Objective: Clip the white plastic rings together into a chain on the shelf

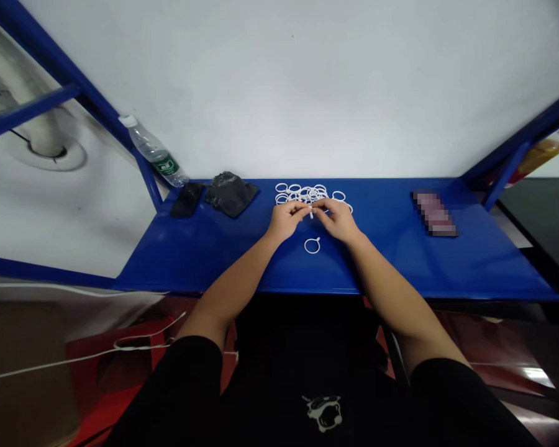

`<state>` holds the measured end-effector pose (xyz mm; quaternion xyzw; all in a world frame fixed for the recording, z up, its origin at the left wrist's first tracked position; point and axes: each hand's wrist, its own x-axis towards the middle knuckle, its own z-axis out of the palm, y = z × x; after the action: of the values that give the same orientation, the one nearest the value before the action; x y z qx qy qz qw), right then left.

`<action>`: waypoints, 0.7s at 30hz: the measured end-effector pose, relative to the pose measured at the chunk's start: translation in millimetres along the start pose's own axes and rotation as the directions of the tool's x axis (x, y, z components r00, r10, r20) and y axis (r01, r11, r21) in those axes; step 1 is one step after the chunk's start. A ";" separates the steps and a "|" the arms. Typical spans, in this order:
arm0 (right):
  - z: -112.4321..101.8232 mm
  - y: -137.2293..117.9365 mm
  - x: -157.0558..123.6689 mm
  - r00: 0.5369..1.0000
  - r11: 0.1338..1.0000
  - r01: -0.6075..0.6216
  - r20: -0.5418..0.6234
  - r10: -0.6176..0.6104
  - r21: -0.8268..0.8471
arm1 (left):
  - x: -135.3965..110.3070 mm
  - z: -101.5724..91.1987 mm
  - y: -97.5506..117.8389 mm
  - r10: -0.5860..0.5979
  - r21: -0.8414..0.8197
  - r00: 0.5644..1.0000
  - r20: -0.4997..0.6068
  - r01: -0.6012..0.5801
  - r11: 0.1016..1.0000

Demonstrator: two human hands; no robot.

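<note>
My left hand (286,221) and my right hand (337,218) meet over the blue table, fingertips pinched close together. Between them shows a small white piece (312,212), gripped from both sides; it looks like part of a white ring, but the fingers hide most of it. Just beyond my hands lies a loose pile of white plastic rings (307,194), partly covered by my fingers. A single white ring (312,246) with a small tab at its upper right lies flat on the table, nearer to me and apart from the pile.
A black phone-like slab (187,200) and a dark pouch (231,194) lie left on the blue table (205,248). A clear plastic bottle (153,151) leans at the back left. A pixelated flat object (434,213) lies right. Blue frame bars rise at both sides.
</note>
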<state>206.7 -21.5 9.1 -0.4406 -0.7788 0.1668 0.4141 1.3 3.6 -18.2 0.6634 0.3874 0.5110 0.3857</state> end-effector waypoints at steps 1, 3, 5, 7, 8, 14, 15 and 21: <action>-0.3 1.4 0.1 1.000 1.000 0.012 0.010 -0.012 0.002 | -0.2 -0.6 0.2 0.006 0.007 1.000 0.008 -0.006 1.000; -0.7 4.3 0.0 0.999 0.999 0.036 0.027 -0.036 0.009 | -0.6 -2.1 0.1 0.026 0.027 0.999 0.028 -0.027 0.999; -0.7 6.4 -0.3 0.998 0.998 0.055 0.032 -0.056 0.010 | -0.8 -3.4 -0.6 0.047 0.047 0.998 0.053 -0.049 0.998; 0.3 6.8 -0.7 0.997 0.998 0.066 0.034 -0.066 0.011 | -0.7 -4.2 -1.9 0.060 0.065 0.995 0.076 -0.065 0.996; 1.0 6.4 -0.9 0.997 0.998 0.067 0.035 -0.067 0.014 | -0.6 -4.4 -2.6 0.063 0.072 0.994 0.087 -0.069 0.995; -6.6 6.2 1.7 0.999 0.999 0.017 0.051 -0.019 0.035 | 1.0 -5.2 -0.7 0.183 0.184 0.979 0.086 -0.196 0.963; -11.8 8.7 2.9 0.999 1.000 -0.004 0.044 0.003 0.014 | 1.0 -5.9 1.2 0.231 0.230 0.969 0.089 -0.245 0.942; -49.8 34.8 6.8 0.938 0.930 -0.315 -0.213 0.274 -0.190 | -6.7 -4.7 10.2 0.410 0.300 0.857 0.310 -0.498 0.814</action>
<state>263.4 -1.7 20.7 -0.6096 -0.6760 0.0985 0.4022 -3.3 -6.0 -10.6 0.8521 0.2579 0.4255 0.1622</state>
